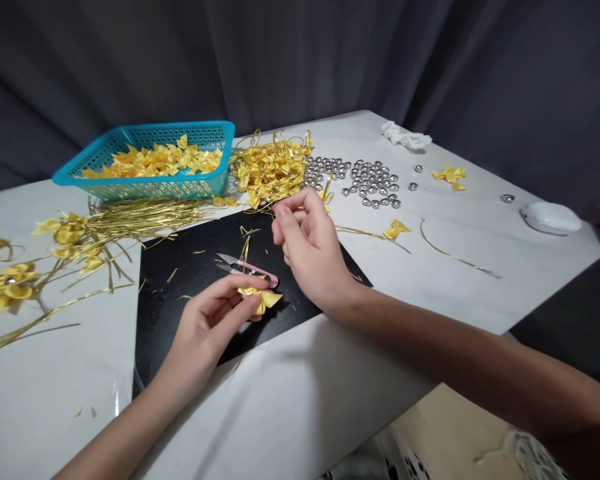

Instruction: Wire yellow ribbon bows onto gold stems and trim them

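Over the black mat (180, 320), my left hand (220, 310) pinches a yellow ribbon bow (267, 300) between thumb and fingers. Pink-handled thread snips (247, 269) lie on the mat just beyond that hand, blades pointing left. My right hand (305, 240) is closed, thumb against the curled fingers, near the mat's back edge; what it pinches, if anything, is too small to tell. Past its fingertips is a pile of yellow bows with gold loops (267, 167). Short gold wire pieces (247, 243) lie on the mat beyond the snips.
A teal basket (145, 180) of yellow bows stands at the back left, with gold wires (140, 220) before it. Ribbon flowers (13, 283) lie far left. Silver beads (375, 180), a loose bow (396, 229), a curved wire (455, 257) and a white dish (550, 219) are on the right.
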Demonstrator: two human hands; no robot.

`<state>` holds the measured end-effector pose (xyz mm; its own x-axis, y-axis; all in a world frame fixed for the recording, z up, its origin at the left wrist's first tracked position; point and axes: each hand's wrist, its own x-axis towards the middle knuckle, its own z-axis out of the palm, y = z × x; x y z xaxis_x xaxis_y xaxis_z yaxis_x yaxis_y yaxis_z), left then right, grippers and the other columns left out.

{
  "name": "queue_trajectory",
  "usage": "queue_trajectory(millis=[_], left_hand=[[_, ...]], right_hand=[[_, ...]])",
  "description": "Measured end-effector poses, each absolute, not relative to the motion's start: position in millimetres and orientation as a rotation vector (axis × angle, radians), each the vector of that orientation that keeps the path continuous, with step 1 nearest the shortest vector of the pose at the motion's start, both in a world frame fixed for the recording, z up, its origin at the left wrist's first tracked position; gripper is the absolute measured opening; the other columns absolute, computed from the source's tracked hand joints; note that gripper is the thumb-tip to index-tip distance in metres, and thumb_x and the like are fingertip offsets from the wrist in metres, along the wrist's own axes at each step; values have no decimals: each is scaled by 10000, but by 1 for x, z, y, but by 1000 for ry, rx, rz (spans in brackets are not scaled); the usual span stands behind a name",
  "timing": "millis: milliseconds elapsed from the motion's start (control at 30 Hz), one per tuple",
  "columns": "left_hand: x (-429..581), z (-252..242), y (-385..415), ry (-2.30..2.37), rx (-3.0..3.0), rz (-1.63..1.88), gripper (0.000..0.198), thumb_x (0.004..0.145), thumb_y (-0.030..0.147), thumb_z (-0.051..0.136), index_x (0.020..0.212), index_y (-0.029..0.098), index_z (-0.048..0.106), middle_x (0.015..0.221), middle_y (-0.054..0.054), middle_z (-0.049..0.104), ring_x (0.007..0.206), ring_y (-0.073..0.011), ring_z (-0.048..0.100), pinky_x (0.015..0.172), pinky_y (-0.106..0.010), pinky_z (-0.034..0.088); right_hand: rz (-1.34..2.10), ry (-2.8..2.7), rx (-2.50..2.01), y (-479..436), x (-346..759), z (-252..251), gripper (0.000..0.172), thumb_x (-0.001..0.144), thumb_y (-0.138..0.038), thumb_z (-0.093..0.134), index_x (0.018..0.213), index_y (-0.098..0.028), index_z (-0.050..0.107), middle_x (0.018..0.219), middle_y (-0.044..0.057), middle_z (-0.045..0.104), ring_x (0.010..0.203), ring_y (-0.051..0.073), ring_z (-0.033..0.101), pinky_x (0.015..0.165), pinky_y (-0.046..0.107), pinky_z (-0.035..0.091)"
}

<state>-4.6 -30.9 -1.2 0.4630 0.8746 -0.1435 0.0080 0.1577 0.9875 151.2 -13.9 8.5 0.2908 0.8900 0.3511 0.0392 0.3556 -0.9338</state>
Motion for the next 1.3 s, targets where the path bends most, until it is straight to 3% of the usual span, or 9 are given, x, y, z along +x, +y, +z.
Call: queue_trajectory(millis=[167,267,367,467,633,733,900,1133,1300], left_hand=[[-1,-3,-28,915,1253,735,200,726,210,738,919,207,685,988,-9,688,769,-73,623,631,-94,489],[2,-3,-28,899,1162,778,326,657,158,779,926,202,599,957,2,686,709,-78,641,673,-154,530],[3,-2,-27,859,1109,841,379,639,123,780,895,226,520,873,34,696,695,-92,658,679,-189,544],[3,-1,-27,890,1128,837,251,667,127,759,806,208,567,806,33,706,664,-80,654,607,-126,518],[2,0,-27,942,1167,779,21,703,172,728,724,176,723,840,-41,732,705,-103,667,602,-104,513],[0,0,-28,925,1103,768,84,662,180,753,746,185,746,795,-49,726,661,-117,666,596,-138,530],[0,1,-27,924,1077,690,248,596,150,778,840,190,756,573,-11,639,470,-91,567,427,-135,454],[-1,3,-27,917,1136,660,240,607,157,750,843,203,764,476,46,503,389,-53,416,358,-128,352],[-4,0,-26,933,1178,615,264,636,194,734,899,212,759,507,39,488,417,-55,406,385,-134,345]], right_hand=[[424,-1538,-972,-17,169,35,97,919,-174,455,832,-208,483,790,-9,547,705,91,567,537,198,430],[350,-1714,-923,-19,181,44,75,910,-142,463,911,-196,514,863,8,593,738,98,612,559,207,461],[363,-1749,-941,-21,190,35,81,896,-130,484,938,-183,528,810,9,620,695,101,629,501,200,446],[346,-1745,-990,-24,197,20,71,882,-124,503,901,-176,547,725,2,601,604,97,591,419,200,382],[190,-2065,-880,-32,203,29,140,864,-55,483,862,-159,577,801,38,603,662,108,539,542,224,416],[271,-2363,-935,-39,207,43,181,846,-37,449,878,-147,589,741,22,572,617,100,498,534,219,380],[457,-2549,-999,-47,207,48,215,769,-19,456,867,-140,604,653,-19,503,536,84,429,487,215,308],[493,-2531,-952,-46,202,41,263,747,21,469,903,-127,619,620,-48,424,516,74,369,480,220,281],[525,-2543,-994,-47,200,40,241,778,-1,455,892,-160,594,633,-44,438,517,79,381,476,206,291]])
